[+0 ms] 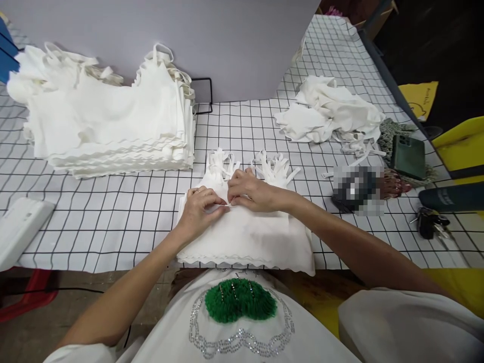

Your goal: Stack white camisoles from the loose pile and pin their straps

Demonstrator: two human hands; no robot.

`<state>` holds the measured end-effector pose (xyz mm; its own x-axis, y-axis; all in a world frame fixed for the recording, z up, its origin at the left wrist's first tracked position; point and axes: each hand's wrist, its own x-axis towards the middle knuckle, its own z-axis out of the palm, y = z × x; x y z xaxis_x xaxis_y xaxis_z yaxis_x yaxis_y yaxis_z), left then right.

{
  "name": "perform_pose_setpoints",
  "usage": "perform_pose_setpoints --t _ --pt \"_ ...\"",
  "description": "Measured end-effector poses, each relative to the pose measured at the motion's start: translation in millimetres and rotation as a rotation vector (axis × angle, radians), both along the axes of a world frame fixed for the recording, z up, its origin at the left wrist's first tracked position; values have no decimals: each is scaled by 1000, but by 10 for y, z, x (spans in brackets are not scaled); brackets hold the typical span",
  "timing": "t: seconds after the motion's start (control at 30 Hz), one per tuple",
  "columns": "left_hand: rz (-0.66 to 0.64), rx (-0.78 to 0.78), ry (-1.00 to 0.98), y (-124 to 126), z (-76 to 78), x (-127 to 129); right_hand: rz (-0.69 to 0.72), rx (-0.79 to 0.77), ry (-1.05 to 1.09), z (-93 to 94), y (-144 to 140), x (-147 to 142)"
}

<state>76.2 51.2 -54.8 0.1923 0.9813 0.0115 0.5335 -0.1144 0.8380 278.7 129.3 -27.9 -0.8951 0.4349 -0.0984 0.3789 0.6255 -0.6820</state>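
As thumbs and fingers nearly meet, the left hand (pixel 204 206) and right hand (pixel 251 192) each appear to pinch the top fabric of one white garment stack (pixel 260 242) directly beneath them; how much cloth is caught, I cannot tell from where I stand. Gripping close together on either side of one spot likely steadies the layer there. Just beyond the fingertips, two bunches of straps, a left bunch (pixel 218 164) and a right bunch (pixel 279 174), fan away, presumably laid clear of the hands. Farther out, forward and left of the fingers, sits one taller stack (pixel 113 121), its lower edges roughly aligned, seemingly for order; forward and right lies one loose heap (pixel 333 111). Well right of the fingers rest one phone (pixel 409 157) and one bunch of keys (pixel 429 224). Individual layers cannot be counted.
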Motion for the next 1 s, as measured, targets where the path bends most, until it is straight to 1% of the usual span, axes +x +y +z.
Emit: perform_pose_setpoints --t 0.3,0.63,0.77,1.0 --pt "-35 31 64 -5 2 -2 -15 33 46 19 -28 -85" --pt "-62 68 124 -12 -8 -9 81 30 -36 72 26 -21" --pt "-72 67 136 -11 -11 -12 87 18 -38 76 25 -40" --pt "-64 90 104 -21 -17 -19 87 100 -66 131 41 -43"
